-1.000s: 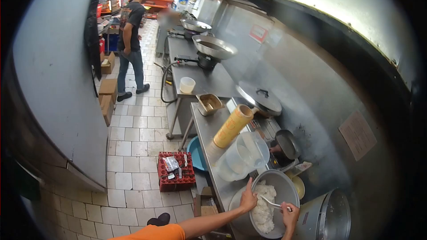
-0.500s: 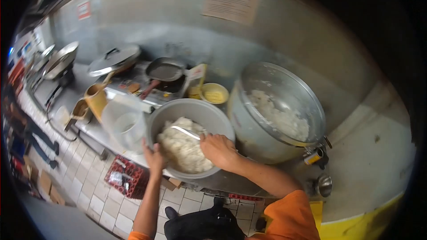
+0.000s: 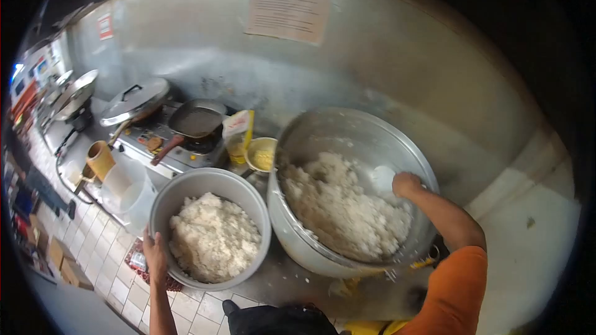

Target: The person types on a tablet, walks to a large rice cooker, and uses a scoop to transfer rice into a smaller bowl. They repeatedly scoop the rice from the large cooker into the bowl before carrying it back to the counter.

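My left hand point(image 3: 155, 255) rests against the outer left wall of a grey rice pot point(image 3: 162, 195), its fingers stretched upward. White cooked rice point(image 3: 214, 239) is heaped inside that pot. On the right, my right hand point(image 3: 407, 185) reaches inside a larger metal pot point(image 3: 413, 149), its fingers closed round a white rice paddle point(image 3: 383, 178). The paddle's handle is mostly hidden by the hand. More rice point(image 3: 347, 205) lies beneath it, spread over the pot's bottom and front side.
Behind the grey pot are a small bowl of yellow food point(image 3: 262, 156), a yellow-and-white packet point(image 3: 238, 136) and a frying pan point(image 3: 197, 119) on a stove. A clear plastic container point(image 3: 133, 195) and a bamboo-coloured cylinder point(image 3: 100, 158) stand left. A metal wall point(image 3: 372, 56) rises behind.
My right hand has moved with the paddle from the grey pot into the large pot on the right. My left hand stays at the grey pot's side. The view has swung right.
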A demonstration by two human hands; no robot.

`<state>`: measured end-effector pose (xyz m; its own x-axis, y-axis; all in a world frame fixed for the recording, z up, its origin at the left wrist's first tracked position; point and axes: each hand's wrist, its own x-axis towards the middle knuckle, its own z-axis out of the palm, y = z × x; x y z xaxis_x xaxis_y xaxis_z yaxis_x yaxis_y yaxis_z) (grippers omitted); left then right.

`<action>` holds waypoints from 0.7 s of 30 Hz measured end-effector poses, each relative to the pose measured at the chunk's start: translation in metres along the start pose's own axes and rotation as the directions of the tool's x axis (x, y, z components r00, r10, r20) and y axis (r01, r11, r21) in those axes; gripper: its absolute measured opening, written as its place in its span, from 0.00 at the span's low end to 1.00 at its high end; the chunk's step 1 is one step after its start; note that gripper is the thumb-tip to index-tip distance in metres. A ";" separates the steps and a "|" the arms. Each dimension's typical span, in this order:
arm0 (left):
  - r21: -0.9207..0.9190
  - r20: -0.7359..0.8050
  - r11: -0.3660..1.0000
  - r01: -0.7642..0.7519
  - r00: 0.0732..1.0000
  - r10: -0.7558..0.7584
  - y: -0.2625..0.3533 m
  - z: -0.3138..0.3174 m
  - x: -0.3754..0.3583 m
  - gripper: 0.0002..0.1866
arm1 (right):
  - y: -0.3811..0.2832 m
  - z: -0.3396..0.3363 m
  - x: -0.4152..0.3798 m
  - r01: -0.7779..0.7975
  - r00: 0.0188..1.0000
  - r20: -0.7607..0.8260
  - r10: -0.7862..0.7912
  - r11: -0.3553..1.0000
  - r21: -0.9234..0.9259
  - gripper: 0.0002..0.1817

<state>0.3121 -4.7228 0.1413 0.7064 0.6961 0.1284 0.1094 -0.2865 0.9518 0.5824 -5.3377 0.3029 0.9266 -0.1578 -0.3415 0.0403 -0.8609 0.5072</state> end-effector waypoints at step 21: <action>0.105 -0.155 0.994 -0.041 0.986 0.058 0.011 0.011 -0.005 0.25 | -0.081 -0.067 0.000 0.926 0.294 -0.673 -0.679 0.376 0.026 0.23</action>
<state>0.3171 -4.7366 0.1484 0.5942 0.7723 0.2248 0.1532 -0.3830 0.9110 0.6042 -5.2354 0.3147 0.4968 0.8635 0.0873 0.8638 -0.4822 -0.1461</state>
